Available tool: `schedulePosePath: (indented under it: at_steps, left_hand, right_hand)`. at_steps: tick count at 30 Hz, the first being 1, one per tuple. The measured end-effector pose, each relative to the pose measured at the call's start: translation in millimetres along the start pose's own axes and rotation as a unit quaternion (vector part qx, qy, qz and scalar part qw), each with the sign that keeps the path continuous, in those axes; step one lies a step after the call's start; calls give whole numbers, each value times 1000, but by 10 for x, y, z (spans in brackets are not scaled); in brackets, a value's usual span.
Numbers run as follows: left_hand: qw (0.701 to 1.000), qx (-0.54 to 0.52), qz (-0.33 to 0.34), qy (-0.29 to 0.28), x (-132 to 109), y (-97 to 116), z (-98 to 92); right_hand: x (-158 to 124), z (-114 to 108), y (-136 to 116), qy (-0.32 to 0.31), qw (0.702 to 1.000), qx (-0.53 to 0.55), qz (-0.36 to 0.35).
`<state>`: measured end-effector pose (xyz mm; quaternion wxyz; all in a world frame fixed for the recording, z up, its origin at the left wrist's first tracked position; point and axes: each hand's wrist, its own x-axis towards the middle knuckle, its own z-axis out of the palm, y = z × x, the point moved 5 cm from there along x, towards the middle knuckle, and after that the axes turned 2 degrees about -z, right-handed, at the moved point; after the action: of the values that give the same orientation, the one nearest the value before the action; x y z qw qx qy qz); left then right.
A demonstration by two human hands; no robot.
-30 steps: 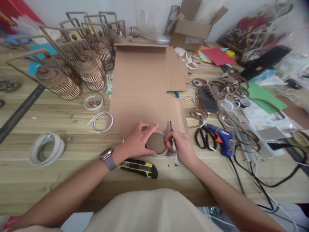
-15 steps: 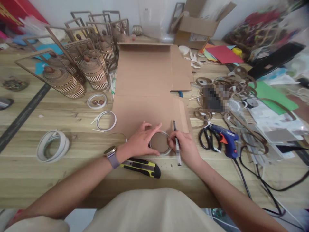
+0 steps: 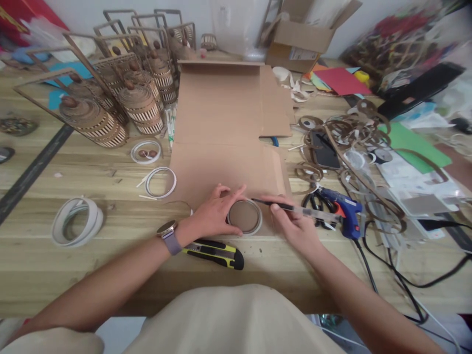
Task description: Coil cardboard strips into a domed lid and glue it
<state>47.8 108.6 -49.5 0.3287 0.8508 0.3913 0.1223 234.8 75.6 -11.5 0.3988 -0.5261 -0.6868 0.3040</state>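
A pale ring (image 3: 261, 216) lies on the near edge of an unfolded cardboard sheet (image 3: 221, 108). My left hand (image 3: 217, 214) rests at the ring's left side, thumb and fingers spread around its edge. In my right hand (image 3: 293, 221) is a pen (image 3: 306, 211), held nearly level, its dark tip at the ring's upper right rim. A yellow and black utility knife (image 3: 217, 254) lies on the table just below my left wrist.
Woven bamboo lanterns (image 3: 140, 105) with handles crowd the back left. White strip rolls (image 3: 77, 221) lie at left. To the right are black scissors (image 3: 317, 206), a blue glue gun (image 3: 348, 214) with its cable, a phone (image 3: 325, 149) and brown strip coils (image 3: 341, 128).
The pen has swung from nearly upright to nearly level, its tip now at the ring's upper right. My right hand has shifted slightly right; my left hand stays at the ring.
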Motion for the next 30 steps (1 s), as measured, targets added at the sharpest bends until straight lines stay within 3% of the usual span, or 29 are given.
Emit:
schedulePosePath:
  at_steps: [6, 19, 24, 30]
  left_hand:
    - [1000, -1, 13, 4, 9, 17, -10]
    - [1000, 3, 22, 6, 14, 8, 1]
    - [1000, 10, 19, 5, 21, 19, -2]
    - [1000, 10, 13, 4, 7, 33, -14]
  right_hand:
    - [23, 224, 64, -41, 998, 37, 26]
    - [94, 382, 65, -88, 996, 2, -8]
    - [142, 361, 75, -75, 996, -21, -34]
    - [171, 183, 87, -32, 995, -64, -64]
